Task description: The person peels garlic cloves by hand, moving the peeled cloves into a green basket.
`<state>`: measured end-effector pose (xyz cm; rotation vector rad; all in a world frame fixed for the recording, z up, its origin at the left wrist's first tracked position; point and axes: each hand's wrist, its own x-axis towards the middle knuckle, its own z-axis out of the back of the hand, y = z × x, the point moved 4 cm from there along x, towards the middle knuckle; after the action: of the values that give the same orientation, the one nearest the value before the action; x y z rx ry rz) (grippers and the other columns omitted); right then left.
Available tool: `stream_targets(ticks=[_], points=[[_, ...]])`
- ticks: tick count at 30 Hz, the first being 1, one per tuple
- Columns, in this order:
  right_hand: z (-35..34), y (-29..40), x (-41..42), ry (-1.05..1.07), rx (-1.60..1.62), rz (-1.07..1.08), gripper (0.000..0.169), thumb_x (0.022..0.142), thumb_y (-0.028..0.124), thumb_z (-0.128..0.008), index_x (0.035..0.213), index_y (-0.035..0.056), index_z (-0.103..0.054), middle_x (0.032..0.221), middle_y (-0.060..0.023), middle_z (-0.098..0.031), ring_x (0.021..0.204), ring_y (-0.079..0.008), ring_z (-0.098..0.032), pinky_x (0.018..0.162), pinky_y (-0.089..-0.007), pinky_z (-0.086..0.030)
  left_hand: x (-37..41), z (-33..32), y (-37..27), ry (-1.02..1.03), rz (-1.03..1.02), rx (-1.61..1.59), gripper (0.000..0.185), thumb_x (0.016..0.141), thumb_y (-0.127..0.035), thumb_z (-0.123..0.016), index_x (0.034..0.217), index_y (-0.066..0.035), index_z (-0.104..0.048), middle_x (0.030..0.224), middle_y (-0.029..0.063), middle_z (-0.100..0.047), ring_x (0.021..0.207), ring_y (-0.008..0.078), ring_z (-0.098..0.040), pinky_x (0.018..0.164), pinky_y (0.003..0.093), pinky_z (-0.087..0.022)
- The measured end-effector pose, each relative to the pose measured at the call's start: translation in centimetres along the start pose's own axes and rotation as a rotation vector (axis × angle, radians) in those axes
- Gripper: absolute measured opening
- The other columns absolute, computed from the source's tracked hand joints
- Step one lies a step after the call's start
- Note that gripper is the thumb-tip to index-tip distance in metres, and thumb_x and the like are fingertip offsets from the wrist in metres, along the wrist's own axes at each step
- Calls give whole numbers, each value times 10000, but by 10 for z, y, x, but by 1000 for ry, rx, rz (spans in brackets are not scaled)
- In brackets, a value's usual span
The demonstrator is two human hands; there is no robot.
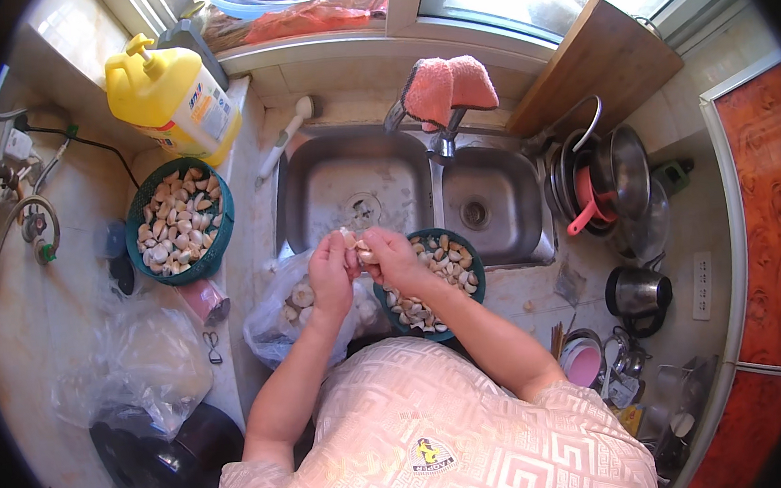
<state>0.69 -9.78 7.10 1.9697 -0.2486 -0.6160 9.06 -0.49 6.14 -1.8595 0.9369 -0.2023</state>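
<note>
My left hand (332,269) and my right hand (391,257) meet just over the near edge of the large steel sink basin (358,178). Between their fingers they hold a partly split garlic bulb (362,247). Under my right forearm, a green plastic basket (481,279) holds many loose garlic cloves (443,257). Below my left hand lies an open clear plastic bag (266,329) with whole garlic bulbs (302,295), partly hidden by the arm. A second green basket (226,215), full of garlic cloves (179,219), stands on the counter to the left.
A yellow pump jug (173,103) stands behind the left basket. The faucet (443,145) carries pink cloths (451,91). A wooden cutting board (597,69) leans at the back right, near stacked pans (622,171) and a steel cup (638,291). Crumpled plastic bags (145,366) lie at the left.
</note>
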Motion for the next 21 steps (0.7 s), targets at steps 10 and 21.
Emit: stream_targets(ticks=[10, 21], points=[[107, -46, -50, -301, -517, -214, 434, 969, 398, -514, 835, -2, -616, 666, -32, -566, 599, -116, -530, 533, -291, -417, -8, -22, 55, 194, 729, 198, 374, 969, -294, -497, 1283, -92, -517, 1047, 68, -644, 793, 141, -592, 685, 266, -463], [92, -45, -69, -227, 283, -301, 309, 1016, 351, -421, 1016, 84, -577, 684, 4, -525, 496, -88, -452, 429, -236, -364, -19, -45, 74, 475, 142, 599, 409, 926, -158, -600, 1307, -18, -545, 1126, 89, -649, 973, 131, -610, 835, 282, -494]])
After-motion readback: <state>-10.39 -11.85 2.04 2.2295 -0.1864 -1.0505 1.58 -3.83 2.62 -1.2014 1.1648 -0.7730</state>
